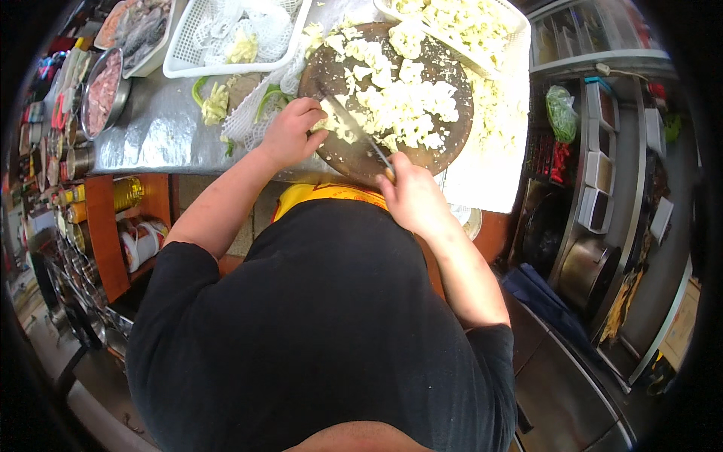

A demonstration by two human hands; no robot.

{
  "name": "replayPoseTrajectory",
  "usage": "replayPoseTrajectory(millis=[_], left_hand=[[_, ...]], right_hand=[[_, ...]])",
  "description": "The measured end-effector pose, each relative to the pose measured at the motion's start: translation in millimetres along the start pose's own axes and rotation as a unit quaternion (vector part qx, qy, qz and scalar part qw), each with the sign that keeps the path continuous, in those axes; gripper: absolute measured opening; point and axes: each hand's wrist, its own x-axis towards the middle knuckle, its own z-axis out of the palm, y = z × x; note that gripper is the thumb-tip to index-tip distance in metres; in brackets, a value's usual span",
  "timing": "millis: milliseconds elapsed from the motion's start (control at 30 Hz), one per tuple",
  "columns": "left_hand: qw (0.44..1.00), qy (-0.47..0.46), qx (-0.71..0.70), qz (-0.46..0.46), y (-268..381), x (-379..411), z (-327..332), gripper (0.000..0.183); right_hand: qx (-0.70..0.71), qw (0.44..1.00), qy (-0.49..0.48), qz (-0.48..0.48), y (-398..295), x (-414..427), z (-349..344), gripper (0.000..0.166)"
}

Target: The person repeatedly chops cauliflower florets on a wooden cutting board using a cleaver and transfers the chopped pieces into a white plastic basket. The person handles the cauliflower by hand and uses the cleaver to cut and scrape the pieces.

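Observation:
A round wooden chopping board (415, 155) lies on the metal table, covered with cut cauliflower florets (406, 107). My right hand (415, 195) grips the handle of a knife (364, 133) at the board's near edge; its blade points up and left over the board. At the board's left edge, the curled fingers of my left hand (296, 133) hold a piece of cauliflower (326, 121) beside the blade. White foam netting (251, 121) and a cauliflower scrap with a green leaf (214, 104) lie left of the board.
A white basket (237, 72) with netting stands at the back left. Another basket (522, 34), full of cut cauliflower, stands at the back right. A metal bowl of raw meat (121, 104) and a white tray of fish (169, 39) sit at far left. Shelves (576, 226) stand at right.

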Motion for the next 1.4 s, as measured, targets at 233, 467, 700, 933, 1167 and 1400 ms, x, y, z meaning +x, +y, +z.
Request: replayPoseTrajectory(millis=[233, 467, 700, 933, 1167, 1400], left_hand=[[0.999, -0.039, -0.004, -0.005, 1.3, -8.4, -8.5, 0.024], [1.0, -0.003, 0.017, 0.01, 10.3, -16.4, -5.4, 0.016], [0.998, 0.061, -0.013, -0.001, 4.6, -9.7, 27.6, 0.028], [1.0, -0.001, 0.005, 0.0, 0.5, 3.9, 12.2, 0.03], [1.0, -0.01, 0.012, -0.003, -3.4, -9.1, 17.7, 0.024], [0.993, 0.07, -0.062, -0.071, 8.1, 7.7, 27.8, 0.019]], right_hand=[[-0.017, 1.0, -0.001, -0.011, 14.4, 10.9, -1.4, 0.029], [-0.015, 0.999, -0.043, -0.025, 27.2, 34.8, 22.2, 0.028], [-0.015, 1.0, 0.012, -0.007, 34.5, 6.6, -14.9, 0.028], [-0.041, 0.998, -0.043, -0.023, 35.8, 35.4, 3.2, 0.028], [-0.056, 0.995, -0.087, 0.009, 13.5, 20.8, -18.5, 0.03], [0.119, 0.99, -0.048, 0.054, 62.2, 6.2, -18.7, 0.031]])
